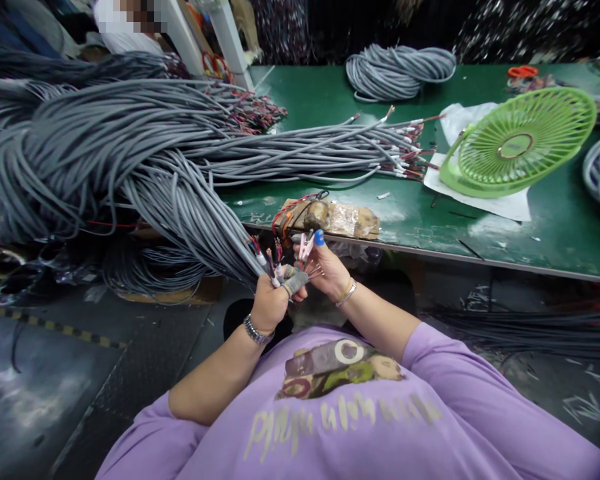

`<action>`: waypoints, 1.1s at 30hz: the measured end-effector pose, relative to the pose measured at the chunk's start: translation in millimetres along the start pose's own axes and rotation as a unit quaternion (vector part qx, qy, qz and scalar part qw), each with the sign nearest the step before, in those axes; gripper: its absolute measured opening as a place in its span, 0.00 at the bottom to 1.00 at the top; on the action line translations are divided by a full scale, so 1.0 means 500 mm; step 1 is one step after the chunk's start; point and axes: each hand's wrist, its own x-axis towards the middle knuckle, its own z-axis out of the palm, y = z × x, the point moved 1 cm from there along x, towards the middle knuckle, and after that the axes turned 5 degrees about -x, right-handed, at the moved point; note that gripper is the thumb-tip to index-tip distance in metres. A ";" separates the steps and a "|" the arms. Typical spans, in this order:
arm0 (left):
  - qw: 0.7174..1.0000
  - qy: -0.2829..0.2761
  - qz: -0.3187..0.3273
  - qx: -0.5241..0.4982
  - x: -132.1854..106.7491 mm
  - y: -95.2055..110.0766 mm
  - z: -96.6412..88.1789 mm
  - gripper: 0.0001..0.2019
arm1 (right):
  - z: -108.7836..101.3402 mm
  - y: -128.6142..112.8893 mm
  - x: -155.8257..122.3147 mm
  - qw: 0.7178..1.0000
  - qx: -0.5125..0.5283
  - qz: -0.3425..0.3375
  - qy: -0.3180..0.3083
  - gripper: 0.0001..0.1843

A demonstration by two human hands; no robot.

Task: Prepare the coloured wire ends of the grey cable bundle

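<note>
My left hand (271, 300) is closed round the ends of a thick bundle of grey cables (190, 213) that hangs down from a big heap on the left. A grey finger cot covers one of its fingers. My right hand (325, 267), with a blue cot on one fingertip, pinches the stripped coloured wire ends (275, 257) that stick out of the bundle. A pink clip-like piece (306, 245) sits by its fingers. Both hands are held in front of my chest, just below the table edge.
A green table (480, 227) carries more grey cable bundles (330, 153), a coiled grey cable (400, 70), a green fan (520, 140) lying on white paper, and a taped brown fixture (340, 219) at the front edge. Another person sits at the far left.
</note>
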 end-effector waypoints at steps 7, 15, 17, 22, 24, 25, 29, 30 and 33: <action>0.999 -0.008 0.035 -0.016 -0.017 0.003 -0.006 0.16 | -0.013 0.001 -0.008 0.999 -0.009 0.025 -0.038 0.29; 0.998 0.039 0.039 -0.037 -0.019 -0.007 -0.002 0.14 | -0.012 -0.010 -0.023 0.998 -0.051 -0.006 -0.046 0.22; 0.997 0.045 0.040 -0.037 -0.014 -0.008 0.001 0.14 | -0.012 -0.008 -0.023 0.997 -0.060 -0.027 -0.041 0.22; 0.998 0.047 0.036 -0.030 -0.007 -0.005 0.006 0.14 | -0.011 -0.004 -0.017 0.998 -0.055 -0.016 -0.039 0.24; 0.998 0.045 0.033 -0.021 -0.006 -0.004 0.008 0.15 | -0.010 -0.005 -0.015 0.998 -0.053 -0.003 -0.038 0.24; 0.998 0.045 0.034 -0.016 -0.006 -0.004 0.008 0.15 | -0.009 -0.005 -0.014 0.998 -0.051 0.000 -0.037 0.25; 0.998 0.043 0.037 -0.008 -0.005 -0.005 0.007 0.15 | -0.008 -0.003 -0.013 0.999 -0.035 0.003 -0.038 0.27; 0.998 0.044 0.037 -0.009 -0.006 -0.005 0.006 0.15 | -0.009 -0.002 -0.013 0.999 -0.027 0.002 -0.039 0.27; 0.998 0.046 0.039 -0.020 -0.010 -0.007 0.002 0.14 | -0.010 -0.003 -0.014 0.999 0.000 0.008 -0.039 0.26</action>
